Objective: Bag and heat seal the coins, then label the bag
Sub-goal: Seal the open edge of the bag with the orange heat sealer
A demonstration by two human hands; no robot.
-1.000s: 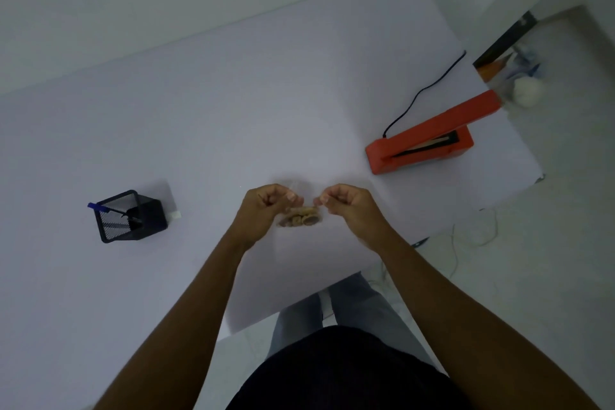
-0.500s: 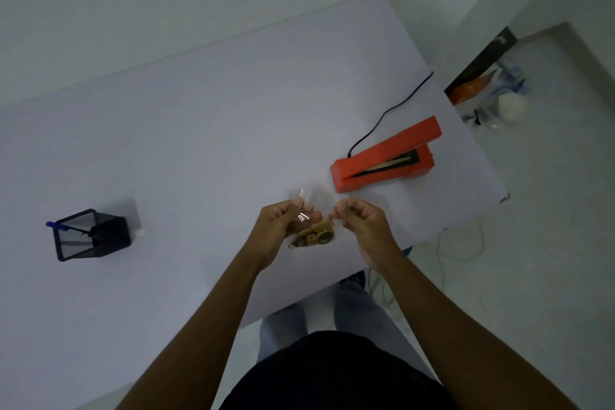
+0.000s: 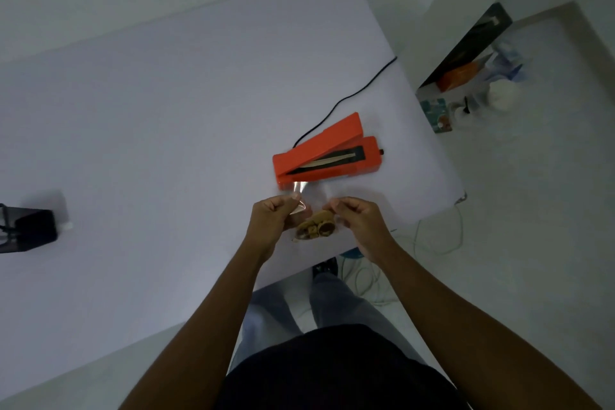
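Note:
A small clear plastic bag hangs between my hands, with several brownish coins bunched at its bottom. My left hand pinches the bag's left top edge and my right hand pinches the right top edge. The bag's open top points toward the orange heat sealer, which lies just beyond it on the white table with its lid raised and its sealing strip showing. The bag's top edge reaches the sealer's near side.
A black mesh pen holder stands at the table's left edge of view. The sealer's black cord runs to the table's right edge. Cables lie on the floor at right, and clutter fills a corner beyond.
Both hands have carried the coin bag up and to the right toward the heat sealer; the view has shifted right, so the pen holder slid to the left edge.

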